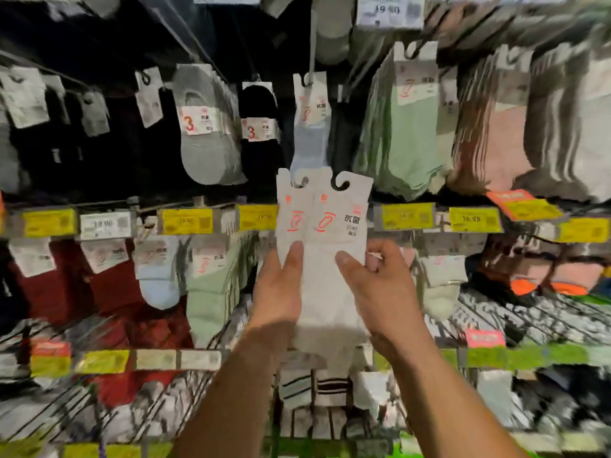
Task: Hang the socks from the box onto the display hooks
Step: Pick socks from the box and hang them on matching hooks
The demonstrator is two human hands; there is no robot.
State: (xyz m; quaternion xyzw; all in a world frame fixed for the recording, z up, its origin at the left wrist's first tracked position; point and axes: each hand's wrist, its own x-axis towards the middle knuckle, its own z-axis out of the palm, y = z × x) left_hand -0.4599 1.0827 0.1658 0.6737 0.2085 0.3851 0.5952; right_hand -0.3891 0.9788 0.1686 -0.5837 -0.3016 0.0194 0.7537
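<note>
Head view: both hands hold up two packs of white socks [325, 259], soft knit under stiff paper header cards with hook-shaped cut-outs at the top. The left hand [281, 285] grips the left edge, thumb laid across the front; the right hand [373, 285] pinches the right edge, thumb in front, fingers curled behind. The packs sit mid-rack, just below a single pale blue sock pack [310, 127] hanging from a thin metal hook [311, 57]. Dense green socks [396, 140] crowd the right; yellow price tags [188, 221] line the rail [377, 218] behind the cards.
</note>
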